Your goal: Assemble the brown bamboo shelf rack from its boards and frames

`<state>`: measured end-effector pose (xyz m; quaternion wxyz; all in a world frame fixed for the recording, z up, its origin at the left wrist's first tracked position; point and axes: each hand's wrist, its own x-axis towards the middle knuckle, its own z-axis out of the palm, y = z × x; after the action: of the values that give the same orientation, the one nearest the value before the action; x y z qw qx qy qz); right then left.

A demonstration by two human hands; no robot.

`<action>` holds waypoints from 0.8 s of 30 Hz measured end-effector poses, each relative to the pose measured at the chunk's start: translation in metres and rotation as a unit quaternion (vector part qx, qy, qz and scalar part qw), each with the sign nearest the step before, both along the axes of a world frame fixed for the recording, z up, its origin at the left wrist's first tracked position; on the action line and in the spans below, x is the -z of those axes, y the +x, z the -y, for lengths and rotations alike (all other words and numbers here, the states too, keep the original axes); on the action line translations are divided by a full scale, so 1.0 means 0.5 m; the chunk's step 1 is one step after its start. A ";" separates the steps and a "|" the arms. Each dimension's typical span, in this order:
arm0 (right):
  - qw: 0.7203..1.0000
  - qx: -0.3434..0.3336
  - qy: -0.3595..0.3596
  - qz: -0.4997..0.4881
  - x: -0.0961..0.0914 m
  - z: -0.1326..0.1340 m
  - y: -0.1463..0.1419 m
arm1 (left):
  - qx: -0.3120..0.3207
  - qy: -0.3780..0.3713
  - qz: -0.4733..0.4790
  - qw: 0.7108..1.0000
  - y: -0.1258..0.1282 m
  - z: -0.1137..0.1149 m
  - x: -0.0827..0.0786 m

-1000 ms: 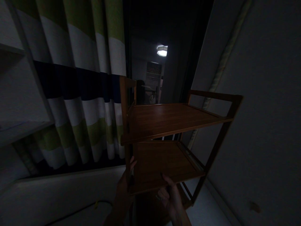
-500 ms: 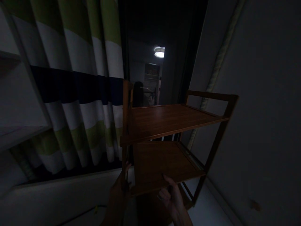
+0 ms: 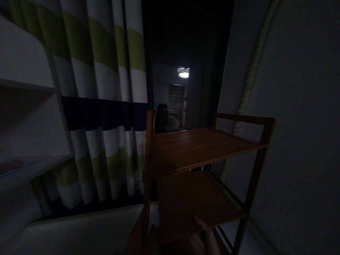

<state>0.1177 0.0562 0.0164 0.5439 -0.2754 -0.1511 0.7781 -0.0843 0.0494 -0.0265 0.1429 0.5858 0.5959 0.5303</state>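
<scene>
A brown wooden shelf rack (image 3: 196, 147) stands in front of me, its tiers joined by upright posts. My left hand (image 3: 136, 235) is wrapped round the rack's left front post, low in the view and very dark. At the front edge of the middle shelf (image 3: 191, 202), my right hand (image 3: 205, 239) grips with the thumb on top and the fingers curled below. Both hands are partly cut off by the bottom of the picture. The rack's lower part is mostly out of view.
Striped curtains (image 3: 106, 117) hang at the left, behind a white shelf unit (image 3: 34, 166). A dark window (image 3: 183, 42) behind the rack reflects a lit ceiling lamp. A wall (image 3: 305, 141) rises close on the right, with a wrapped pipe (image 3: 249, 78) in the corner.
The rack and both hands now appear lower and slightly further right, as do the curtains and window behind. Both hands keep their hold on the rack.
</scene>
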 end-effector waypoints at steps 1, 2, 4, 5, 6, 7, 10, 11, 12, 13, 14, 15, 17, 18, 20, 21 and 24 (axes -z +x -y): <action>1.000 -0.006 0.011 -0.001 0.001 -0.001 0.000 | -0.012 0.015 0.003 1.000 -0.002 -0.003 0.010; 1.000 -0.005 0.013 -0.002 0.003 -0.003 0.000 | -0.018 0.017 0.008 1.000 -0.004 -0.003 0.016; 1.000 0.002 -0.003 -0.007 0.003 -0.003 0.001 | -0.023 0.010 0.021 0.999 -0.004 0.001 0.017; 1.000 0.006 -0.017 -0.007 0.003 -0.002 0.001 | -0.017 0.006 0.027 0.999 -0.003 0.006 0.011; 0.999 0.013 -0.032 -0.005 0.002 0.000 0.001 | -0.007 0.006 0.028 1.000 -0.002 0.011 0.003; 0.999 0.021 -0.043 -0.003 0.000 0.002 0.001 | 0.004 0.009 0.026 1.000 -0.001 0.017 -0.006; 0.998 0.048 -0.045 0.003 -0.008 0.009 0.002 | 0.023 0.017 -0.002 1.000 0.002 0.026 -0.029; 0.998 0.049 -0.043 0.003 -0.010 0.010 0.002 | 0.025 0.017 -0.013 0.999 0.002 0.027 -0.032; 0.998 0.043 -0.037 0.003 -0.012 0.011 0.003 | 0.025 0.018 -0.024 0.999 0.002 0.027 -0.034; 0.999 0.034 -0.031 0.001 -0.013 0.011 0.004 | 0.028 0.019 -0.033 0.999 0.002 0.028 -0.035; 0.999 0.025 -0.024 0.000 -0.014 0.010 0.005 | 0.031 0.020 -0.043 0.998 0.001 0.030 -0.037; 1.000 0.016 -0.015 0.000 -0.013 0.009 0.006 | 0.037 0.019 -0.052 0.998 -0.001 0.034 -0.040; 1.000 0.002 0.001 -0.002 -0.008 0.008 0.009 | 0.040 0.026 -0.074 0.996 -0.006 0.052 -0.059; 1.000 -0.001 0.001 -0.001 -0.006 0.008 0.010 | 0.036 0.035 -0.087 0.995 -0.009 0.066 -0.076; 1.000 -0.002 -0.003 -0.002 -0.003 0.009 0.010 | -0.026 0.085 -0.112 0.990 -0.010 0.101 -0.125; 1.000 0.002 -0.004 -0.005 -0.003 0.011 0.010 | -0.067 0.113 -0.122 0.984 -0.007 0.118 -0.156; 1.000 0.018 -0.013 -0.012 -0.009 0.016 0.007 | -0.110 0.094 -0.069 0.987 0.027 0.152 -0.253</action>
<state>0.1212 0.0482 0.0209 0.5560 -0.2763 -0.1293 0.7732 -0.0706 -0.0268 0.1001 -0.0138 0.5628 0.6126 0.5548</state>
